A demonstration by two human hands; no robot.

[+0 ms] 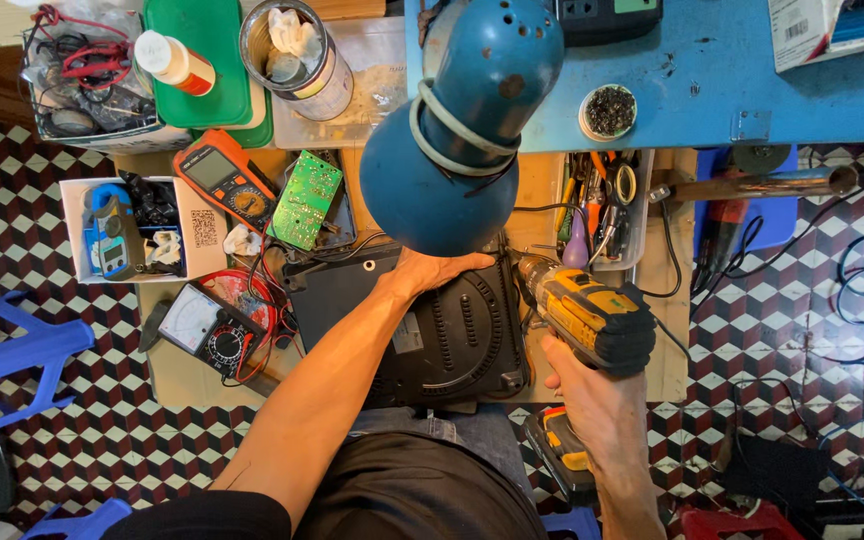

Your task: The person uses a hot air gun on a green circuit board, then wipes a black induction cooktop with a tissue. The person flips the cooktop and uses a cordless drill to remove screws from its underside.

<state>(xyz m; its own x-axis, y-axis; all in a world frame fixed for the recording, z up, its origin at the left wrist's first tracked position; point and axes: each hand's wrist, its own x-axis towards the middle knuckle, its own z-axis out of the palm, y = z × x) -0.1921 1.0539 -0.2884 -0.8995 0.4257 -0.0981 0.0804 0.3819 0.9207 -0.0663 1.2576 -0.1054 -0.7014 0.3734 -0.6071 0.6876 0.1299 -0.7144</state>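
The right hand [592, 400] is wrapped tight around the handle of a yellow and black drill [584, 312], its grip fully closed, with the drill's nose aimed at the far right corner of a black appliance [452, 335]. The left hand [432, 270] is laid flat, fingers spread, on the far edge of that appliance, its grip open and nothing held. The appliance is seen lying on the wooden surface [187, 375] between the two hands, just left of the drill. A blue lamp [457, 130] hangs right above the left hand. Left of that hand, a green circuit board [304, 198], an orange meter [224, 180] and a black dial meter [210, 330] are spotted. Beyond the drill, a tray of hand tools [602, 200] is found
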